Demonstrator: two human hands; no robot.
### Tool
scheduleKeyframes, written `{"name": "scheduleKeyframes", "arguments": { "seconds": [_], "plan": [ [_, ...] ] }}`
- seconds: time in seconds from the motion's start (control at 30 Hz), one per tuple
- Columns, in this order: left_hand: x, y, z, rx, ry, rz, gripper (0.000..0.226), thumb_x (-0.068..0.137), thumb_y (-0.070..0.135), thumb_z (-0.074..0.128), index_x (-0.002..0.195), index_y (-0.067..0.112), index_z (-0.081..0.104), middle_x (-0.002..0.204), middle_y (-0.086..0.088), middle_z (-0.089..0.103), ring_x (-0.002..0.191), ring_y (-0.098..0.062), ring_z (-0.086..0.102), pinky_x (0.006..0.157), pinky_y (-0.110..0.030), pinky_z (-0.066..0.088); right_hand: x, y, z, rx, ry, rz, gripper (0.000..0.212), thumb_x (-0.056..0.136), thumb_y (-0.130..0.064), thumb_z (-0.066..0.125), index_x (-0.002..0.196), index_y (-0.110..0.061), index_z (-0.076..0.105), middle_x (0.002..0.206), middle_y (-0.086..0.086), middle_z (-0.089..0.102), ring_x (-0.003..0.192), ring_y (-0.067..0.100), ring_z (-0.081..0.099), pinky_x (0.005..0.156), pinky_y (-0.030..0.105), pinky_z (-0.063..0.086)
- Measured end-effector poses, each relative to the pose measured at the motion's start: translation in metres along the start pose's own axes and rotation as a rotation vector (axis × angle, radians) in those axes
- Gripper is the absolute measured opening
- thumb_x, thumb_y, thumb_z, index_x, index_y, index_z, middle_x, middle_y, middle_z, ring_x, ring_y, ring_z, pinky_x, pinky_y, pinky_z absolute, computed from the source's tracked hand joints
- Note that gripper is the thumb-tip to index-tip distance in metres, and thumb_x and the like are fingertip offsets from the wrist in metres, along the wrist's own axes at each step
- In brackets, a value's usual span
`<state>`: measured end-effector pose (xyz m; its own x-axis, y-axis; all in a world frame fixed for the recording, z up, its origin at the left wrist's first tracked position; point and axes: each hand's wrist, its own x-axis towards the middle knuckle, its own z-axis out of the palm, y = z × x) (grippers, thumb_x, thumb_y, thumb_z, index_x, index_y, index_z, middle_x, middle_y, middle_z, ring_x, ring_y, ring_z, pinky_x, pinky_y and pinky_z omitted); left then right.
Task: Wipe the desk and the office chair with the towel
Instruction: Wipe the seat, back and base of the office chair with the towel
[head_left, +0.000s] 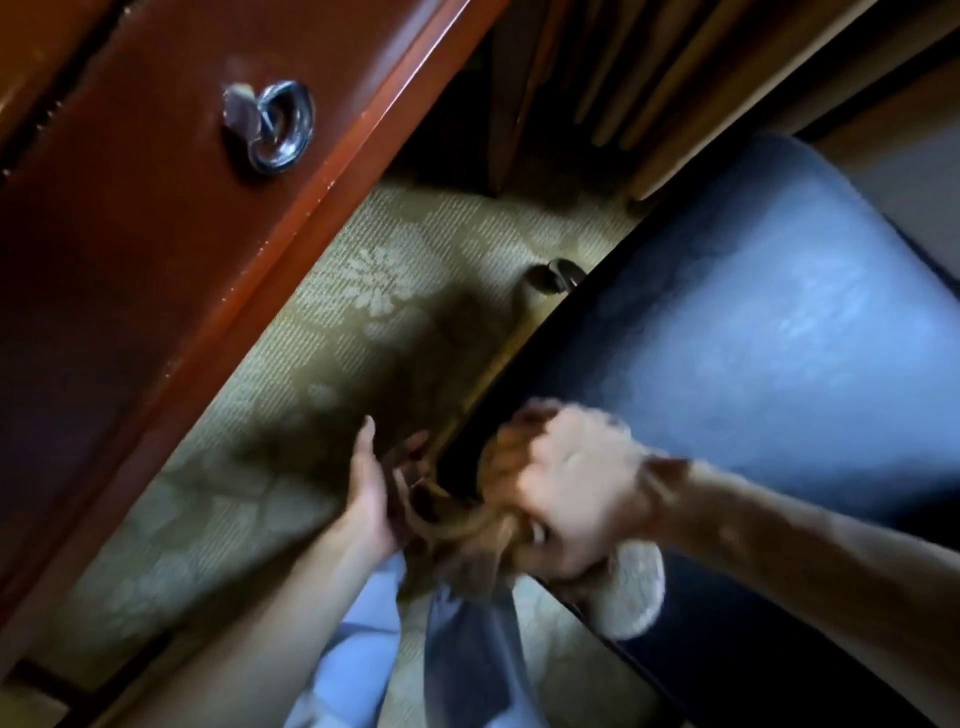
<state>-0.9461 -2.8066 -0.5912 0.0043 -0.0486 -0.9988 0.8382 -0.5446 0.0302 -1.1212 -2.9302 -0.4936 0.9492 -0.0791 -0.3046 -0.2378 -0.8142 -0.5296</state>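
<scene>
At the office chair (753, 312) seat's edge facing the desk, right hand (571, 493) is fisted round a bunched tan towel (483, 540), pressed against the dark rim; heavy motion blur. Left hand (374, 493) is just beside it on the desk side, thumb out, fingers reaching into the cloth, but can't tell if they pinch it. Red-brown desk (156, 260) drawer front with ring pull (272, 124) runs along the left, patterned carpet (337, 312) between it and the chair.

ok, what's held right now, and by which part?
Right hand grips the towel by a bunched fold at the office chair edge. Left hand meets its other end; grip unclear.
</scene>
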Motion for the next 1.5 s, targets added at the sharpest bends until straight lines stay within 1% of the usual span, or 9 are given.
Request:
{"name": "scheduleKeyframes", "arguments": {
  "seconds": [0.13,0.3,0.4,0.6,0.77,0.93,1.0,1.2,1.5],
  "plan": [
    [-0.005,-0.002,0.044,0.361,0.095,0.259,0.057,0.103,0.058,0.041,0.132,0.017,0.068,0.137,-0.008,0.065,0.124,-0.029,0.061,0.112,-0.038,0.044,0.007,0.086,-0.055,-0.273,0.201,0.328,0.065,0.074,-0.064,0.043,0.110,-0.018,0.072,0.115,0.007,0.072,0.107,0.032,0.064,0.090,0.043,0.042],
    [-0.006,-0.010,0.105,0.737,0.160,0.448,0.067,0.104,0.063,0.031,0.149,0.018,0.052,0.159,-0.004,0.046,0.147,-0.026,0.040,0.119,-0.034,0.026,0.008,0.129,-0.056,-0.260,-0.038,0.843,0.067,0.077,-0.074,0.053,0.131,-0.034,0.059,0.138,-0.001,0.057,0.135,0.036,0.044,0.108,0.053,0.034],
    [0.009,-0.009,0.125,0.339,0.519,0.339,0.064,0.106,0.051,0.032,0.133,0.003,0.063,0.142,-0.021,0.060,0.131,-0.042,0.055,0.114,-0.045,0.041,0.019,0.095,-0.036,-0.225,-0.049,0.715,0.064,0.074,-0.066,0.059,0.129,-0.033,0.058,0.133,0.002,0.055,0.130,0.036,0.045,0.102,0.051,0.036],
    [0.004,-0.016,0.122,-0.079,0.675,0.296,0.053,0.104,0.048,0.042,0.123,0.007,0.070,0.138,-0.019,0.062,0.130,-0.039,0.054,0.108,-0.039,0.040,0.028,0.086,-0.043,-0.027,0.003,0.437,0.041,0.067,-0.055,0.052,0.099,-0.032,0.065,0.103,-0.005,0.072,0.102,0.027,0.067,0.086,0.037,0.046],
    [-0.022,-0.034,0.122,0.004,0.517,0.328,0.052,0.085,0.074,0.036,0.080,0.034,0.069,0.140,-0.007,0.059,0.138,-0.037,0.041,0.119,-0.058,0.020,0.003,0.175,-0.079,-0.261,0.141,0.891,0.055,0.083,-0.057,0.058,0.131,-0.030,0.059,0.133,0.002,0.059,0.130,0.033,0.048,0.105,0.047,0.037],
    [-0.016,-0.031,0.127,0.067,0.447,0.282,0.076,0.085,0.084,0.032,0.105,0.022,0.071,0.143,-0.013,0.058,0.131,-0.036,0.051,0.118,-0.047,0.031,0.039,0.129,-0.062,-0.107,-0.022,0.823,0.032,0.076,-0.053,0.061,0.069,-0.022,0.053,0.094,0.002,0.069,0.107,0.027,0.066,0.096,0.042,0.044],
    [-0.011,-0.032,0.124,-0.032,0.202,0.309,0.075,0.096,0.075,0.031,0.131,0.016,0.062,0.141,-0.013,0.059,0.133,-0.035,0.052,0.113,-0.041,0.040,0.039,0.087,-0.042,0.020,-0.079,0.665,0.036,0.079,-0.058,0.057,0.085,-0.023,0.068,0.102,0.003,0.072,0.108,0.029,0.066,0.095,0.047,0.042],
    [-0.052,0.002,0.089,0.105,0.014,0.241,0.077,0.098,0.073,0.027,0.103,0.011,0.073,0.084,-0.015,0.075,0.082,-0.029,0.068,0.078,-0.036,0.046,0.015,0.024,-0.052,0.606,-0.144,0.794,0.073,0.068,-0.067,0.046,0.126,-0.029,0.070,0.128,0.007,0.068,0.119,0.032,0.064,0.098,0.042,0.048],
    [-0.187,-0.032,0.180,0.648,-0.342,0.289,0.060,0.105,0.056,0.032,0.142,0.015,0.055,0.146,-0.015,0.057,0.139,-0.025,0.049,0.119,-0.039,0.029,-0.231,-0.042,-0.149,0.720,0.670,1.563,0.031,0.069,-0.053,0.051,0.083,-0.030,0.067,0.087,-0.001,0.077,0.091,0.026,0.072,0.081,0.035,0.057]
  ]
}}
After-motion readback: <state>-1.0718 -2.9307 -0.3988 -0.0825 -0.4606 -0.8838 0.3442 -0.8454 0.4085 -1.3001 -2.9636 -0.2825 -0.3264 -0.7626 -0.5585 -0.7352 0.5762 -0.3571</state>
